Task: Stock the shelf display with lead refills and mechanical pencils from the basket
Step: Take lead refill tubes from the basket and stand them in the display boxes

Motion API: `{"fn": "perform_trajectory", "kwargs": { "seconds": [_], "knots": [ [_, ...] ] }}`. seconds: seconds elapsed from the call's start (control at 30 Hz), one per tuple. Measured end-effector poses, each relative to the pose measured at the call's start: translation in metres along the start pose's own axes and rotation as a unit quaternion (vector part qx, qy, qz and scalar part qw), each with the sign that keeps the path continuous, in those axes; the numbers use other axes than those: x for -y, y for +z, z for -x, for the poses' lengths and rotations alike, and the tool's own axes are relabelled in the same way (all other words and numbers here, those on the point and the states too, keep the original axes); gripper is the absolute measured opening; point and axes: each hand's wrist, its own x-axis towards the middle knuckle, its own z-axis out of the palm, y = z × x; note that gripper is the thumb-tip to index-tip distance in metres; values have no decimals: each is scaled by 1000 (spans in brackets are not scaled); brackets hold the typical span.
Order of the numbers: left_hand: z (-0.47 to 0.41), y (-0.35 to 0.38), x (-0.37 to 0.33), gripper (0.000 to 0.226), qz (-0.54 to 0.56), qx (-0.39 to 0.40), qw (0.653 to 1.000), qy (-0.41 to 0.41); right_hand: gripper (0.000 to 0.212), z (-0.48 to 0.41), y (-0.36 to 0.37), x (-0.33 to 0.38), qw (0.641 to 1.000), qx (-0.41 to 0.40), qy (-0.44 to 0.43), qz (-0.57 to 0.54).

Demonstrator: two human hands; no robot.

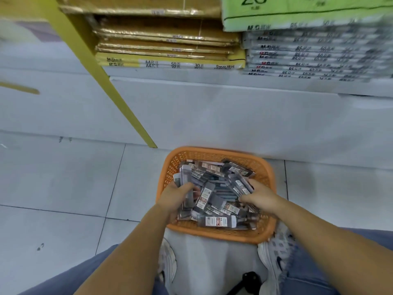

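One basket [214, 151]; in it a heap of refill packs [217, 221], several dozen, too tangled to count exactly; two hands, the left hand [174, 199] and the right hand [258, 195]; two shoes [274, 258]; one yellow post [119, 92]; one green pack [297, 13]; two yellow packs [170, 60]; about five gold packs [165, 35]; roughly eight grey packs [308, 56], blurred.

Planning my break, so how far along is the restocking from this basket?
Done: nothing that shows; the orange basket on the floor is heaped with refill packs. In hand: the left hand grips a bundle of them, and the right hand reaches among them, its grip unclear. Left: nearly everything; the display for them is out of view, and only stacked paper pads show above.
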Motion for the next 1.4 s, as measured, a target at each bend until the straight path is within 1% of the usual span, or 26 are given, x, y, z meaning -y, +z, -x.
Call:
{"fn": "perform_trajectory", "kwargs": {
  "seconds": [0.07, 0.13, 0.2, 0.23, 0.27, 0.3, 0.4, 0.43, 0.53, 0.6, 0.67, 0.73, 0.83, 0.9, 1.0, 1.07, 1.13, 1.2, 1.27, 1.3, 1.33, 1.4],
  "knots": [
    [13, 4, -11, 31, 37, 12, 999, 11, 34, 12, -6, 16, 999, -22, -28, 11],
    [31, 10, -25, 39, 76, 19, 997, 26, 40, 29, -9, 40, 996, -51, -68, 2],
    [48, 16, -40, 37, 103, 42, 992, 51, 46, 51, -8, 68, 989, -79, -120, -20],
    [60, 20, -48, 30, 110, 65, 989, 72, 46, 64, -6, 82, 986, -86, -142, -29],
    [71, 24, -57, 23, 110, 88, 986, 93, 46, 77, -4, 96, 983, -86, -160, -35],
    [81, 28, -67, 25, 106, 102, 983, 112, 46, 89, -1, 111, 980, -80, -180, -43],
    [112, 34, -98, 47, 122, 106, 974, 160, 52, 122, 7, 150, 957, -37, -266, -110],
    [122, 34, -109, 44, 136, 101, 970, 172, 56, 132, 8, 162, 950, -32, -288, -117],
    [153, 30, -136, 22, 168, 76, 962, 201, 64, 164, 3, 194, 938, -33, -322, -128],
    [173, 25, -153, 21, 176, 61, 958, 216, 60, 186, -4, 211, 929, -27, -339, -145],
    [197, 23, -172, 23, 170, 68, 954, 238, 52, 207, -14, 228, 916, -37, -375, -136],
    [217, 21, -191, 20, 171, 75, 945, 267, 49, 225, -28, 243, 900, -39, -413, -137],
    [242, 17, -218, 28, 160, 77, 938, 297, 50, 244, -53, 268, 891, -34, -429, -146],
    [253, 17, -238, 31, 150, 75, 932, 320, 43, 254, -67, 285, 888, -59, -434, -138],
    [265, 20, -258, 26, 147, 60, 919, 360, 32, 260, -81, 302, 881, -94, -448, -120],
    [268, 22, -266, 22, 154, 51, 917, 364, 22, 260, -85, 307, 879, -105, -450, -115],
    [269, 23, -271, 19, 169, 49, 918, 355, 21, 260, -88, 312, 875, -64, -444, -181],
    [267, 23, -276, 18, 185, 52, 916, 352, 25, 262, -92, 314, 858, -4, -442, -263],
    [267, 23, -281, 16, 184, 65, 913, 358, 28, 265, -95, 314, 844, 29, -445, -299],
    [267, 23, -283, 16, 183, 67, 912, 362, 29, 267, -95, 314, 842, 33, -448, -299],
    [266, 23, -286, 18, 184, 63, 911, 364, 30, 268, -96, 314, 846, 21, -451, -284],
    [266, 22, -291, 24, 190, 48, 906, 374, 29, 273, -101, 316, 862, -55, -460, -207]
  ]
}}
